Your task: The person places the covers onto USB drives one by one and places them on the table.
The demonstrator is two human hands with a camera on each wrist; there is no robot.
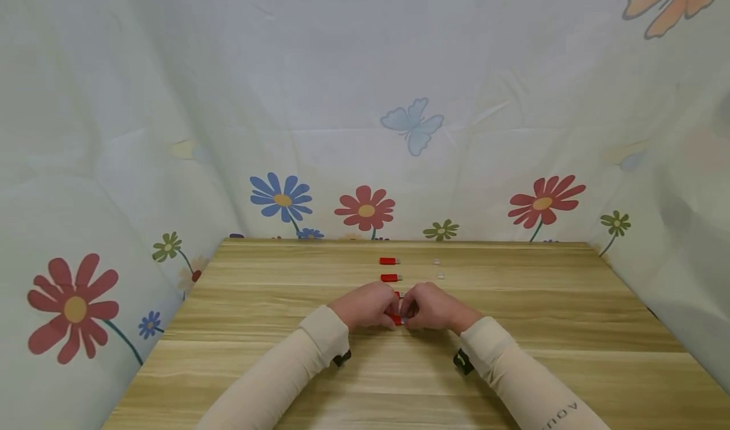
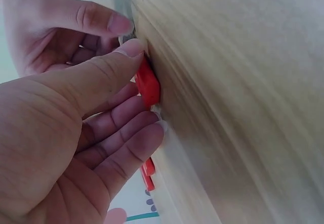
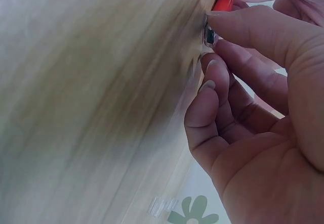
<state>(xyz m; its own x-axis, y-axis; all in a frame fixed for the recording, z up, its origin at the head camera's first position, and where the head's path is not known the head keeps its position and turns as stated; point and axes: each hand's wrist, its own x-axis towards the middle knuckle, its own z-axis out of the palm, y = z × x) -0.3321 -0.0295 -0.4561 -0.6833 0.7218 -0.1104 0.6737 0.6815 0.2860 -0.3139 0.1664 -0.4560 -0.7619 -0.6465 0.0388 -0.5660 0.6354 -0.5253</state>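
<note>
In the left wrist view, my left hand (image 2: 61, 128) pinches a red USB flash drive (image 2: 148, 85) by its body, low over the wooden table. My right hand (image 1: 435, 307) meets it from the other side. Between the right thumb and finger, a small clear cap (image 3: 209, 37) sits at the drive's metal connector end; how far it covers the connector I cannot tell. Both hands' fingertips are close together. In the head view, the left hand (image 1: 367, 304) hides much of the held drive and part of another red drive (image 1: 397, 295) just behind.
Two more red USB drives (image 1: 390, 278) lie in a column farther back on the wooden table (image 1: 274, 303), connectors pointing right. Right of them are two small clear caps (image 1: 440, 276). A flower-printed cloth (image 1: 319, 151) hangs behind the table and along its sides.
</note>
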